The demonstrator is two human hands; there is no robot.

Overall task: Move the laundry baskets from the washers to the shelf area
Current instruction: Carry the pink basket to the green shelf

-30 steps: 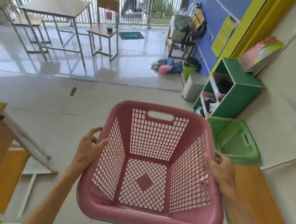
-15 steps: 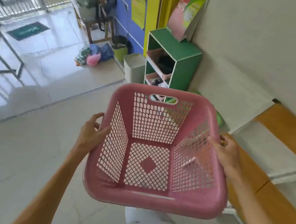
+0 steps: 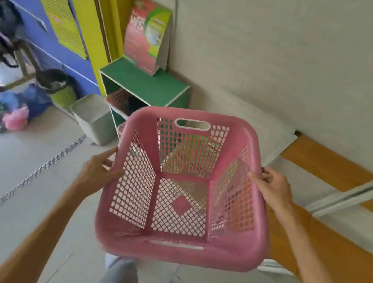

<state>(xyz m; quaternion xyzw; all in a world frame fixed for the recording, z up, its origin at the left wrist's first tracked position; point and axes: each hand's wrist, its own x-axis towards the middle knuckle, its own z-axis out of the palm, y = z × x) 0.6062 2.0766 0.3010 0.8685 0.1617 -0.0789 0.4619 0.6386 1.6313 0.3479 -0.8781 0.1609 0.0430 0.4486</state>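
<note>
Pink latticed plastic basket [image 3: 175,252], rounded-square rim

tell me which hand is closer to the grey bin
Left. The left hand grips the pink basket's side nearest the grey bin; the right hand holds the far side.

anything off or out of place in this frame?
Mostly fine: the empty pink laundry basket is intact, held level by left hand and right hand. One oddity: a pile of clothes or bags lies loose on the floor by the blue wall.
</note>
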